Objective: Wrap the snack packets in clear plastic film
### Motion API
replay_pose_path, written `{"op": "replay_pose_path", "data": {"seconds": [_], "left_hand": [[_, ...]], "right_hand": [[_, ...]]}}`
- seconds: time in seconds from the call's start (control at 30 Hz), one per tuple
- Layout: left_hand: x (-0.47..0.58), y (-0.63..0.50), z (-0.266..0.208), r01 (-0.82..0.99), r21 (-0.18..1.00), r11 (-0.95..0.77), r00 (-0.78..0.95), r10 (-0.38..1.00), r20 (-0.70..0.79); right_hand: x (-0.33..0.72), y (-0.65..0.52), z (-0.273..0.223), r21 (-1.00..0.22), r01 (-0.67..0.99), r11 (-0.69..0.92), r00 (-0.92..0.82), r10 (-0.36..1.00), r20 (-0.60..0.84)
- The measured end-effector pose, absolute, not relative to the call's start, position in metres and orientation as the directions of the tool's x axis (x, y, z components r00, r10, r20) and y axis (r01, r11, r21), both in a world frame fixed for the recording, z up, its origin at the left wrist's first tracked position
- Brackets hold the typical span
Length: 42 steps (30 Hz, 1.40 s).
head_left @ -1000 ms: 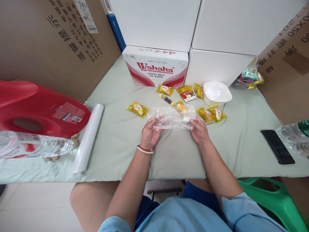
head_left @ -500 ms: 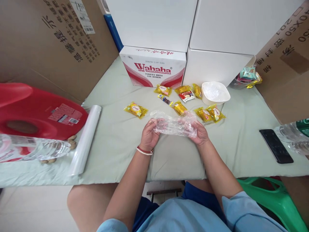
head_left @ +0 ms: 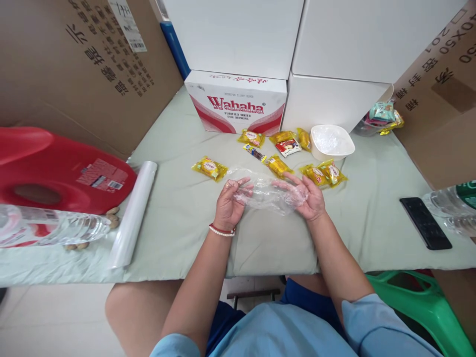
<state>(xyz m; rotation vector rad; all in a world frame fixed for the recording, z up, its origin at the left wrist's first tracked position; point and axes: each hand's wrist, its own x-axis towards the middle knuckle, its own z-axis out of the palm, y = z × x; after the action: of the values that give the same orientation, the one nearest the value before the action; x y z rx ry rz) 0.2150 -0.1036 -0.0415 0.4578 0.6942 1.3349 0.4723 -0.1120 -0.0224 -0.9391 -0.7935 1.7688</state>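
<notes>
A crumpled piece of clear plastic film (head_left: pixel 270 197) stretches between my two hands, above the front middle of the table. My left hand (head_left: pixel 229 204) pinches its left end between thumb and fingers. At the other end, my right hand (head_left: pixel 311 199) holds the film with its fingers stretched out inside or behind it; the clear folds make the exact grip hard to see. Just beyond the film lie yellow snack packets (head_left: pixel 277 165), a small dark stick snack (head_left: pixel 255 152) and a red-and-white packet (head_left: pixel 288 147). Another yellow packet (head_left: pixel 209 168) lies off to the left.
A white bowl (head_left: pixel 332 156) holding clear plastic stands behind the right-hand packets. At left are a film roll (head_left: pixel 134 218), a red jug (head_left: pixel 67 168) and a lying water bottle (head_left: pixel 55 227). A phone (head_left: pixel 426 223) lies at right. Boxes (head_left: pixel 238 106) wall the back.
My right hand has opened its fingers wider and shifted slightly right. The film looks more spread and hangs lower at its right end. My left hand has barely moved.
</notes>
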Motion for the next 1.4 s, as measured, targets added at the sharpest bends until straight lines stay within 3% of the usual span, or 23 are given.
{"op": "replay_pose_path", "data": {"seconds": [0.13, 0.5, 0.6, 0.7, 0.87, 0.97, 1.1, 1.2, 1.27, 1.33, 1.4], "left_hand": [[0.212, -0.103, -0.045, -0.752, 0.633, 0.185, 0.059, 0.975, -0.215], [0.211, -0.098, -0.053, -0.744, 0.653, 0.142, -0.001, 0.977, -0.214], [0.212, -0.097, -0.054, -0.750, 0.651, 0.114, -0.036, 0.976, -0.213], [0.212, -0.097, -0.055, -0.759, 0.644, 0.091, -0.080, 0.970, -0.231], [0.215, -0.097, -0.056, -0.689, 0.723, 0.043, -0.140, 0.972, -0.191], [0.219, -0.097, -0.058, -0.587, 0.809, 0.008, -0.205, 0.966, -0.158], [0.222, -0.098, -0.060, -0.429, 0.902, 0.053, -0.200, 0.968, -0.152], [0.223, -0.098, -0.062, -0.387, 0.919, 0.078, -0.179, 0.971, -0.158], [0.223, -0.097, -0.063, -0.366, 0.926, 0.092, -0.166, 0.973, -0.162], [0.222, -0.097, -0.063, -0.348, 0.932, 0.102, -0.149, 0.975, -0.163], [0.222, -0.097, -0.062, -0.338, 0.935, 0.107, -0.128, 0.979, -0.159]], "right_hand": [[0.470, -0.116, -0.028, -0.818, -0.385, -0.427, -0.408, 0.874, -0.264], [0.468, -0.117, -0.044, -0.892, -0.273, -0.360, -0.430, 0.875, -0.221], [0.469, -0.114, -0.045, -0.909, -0.279, -0.309, -0.299, 0.928, -0.223], [0.470, -0.110, -0.045, -0.949, -0.267, -0.165, -0.035, 0.986, -0.162], [0.478, -0.105, -0.050, -0.998, 0.041, 0.037, 0.432, 0.901, 0.051], [0.492, -0.106, -0.055, -0.981, 0.186, 0.055, 0.586, 0.795, 0.156], [0.513, -0.114, -0.047, -0.921, 0.382, -0.069, 0.663, 0.716, 0.221], [0.513, -0.119, -0.021, -0.785, 0.619, -0.037, 0.562, 0.719, 0.410], [0.500, -0.116, 0.000, -0.660, 0.740, 0.131, 0.294, 0.819, 0.492], [0.481, -0.105, 0.015, -0.535, 0.772, 0.343, -0.081, 0.888, 0.453], [0.460, -0.089, 0.019, -0.476, 0.745, 0.467, -0.339, 0.880, 0.333]]}}
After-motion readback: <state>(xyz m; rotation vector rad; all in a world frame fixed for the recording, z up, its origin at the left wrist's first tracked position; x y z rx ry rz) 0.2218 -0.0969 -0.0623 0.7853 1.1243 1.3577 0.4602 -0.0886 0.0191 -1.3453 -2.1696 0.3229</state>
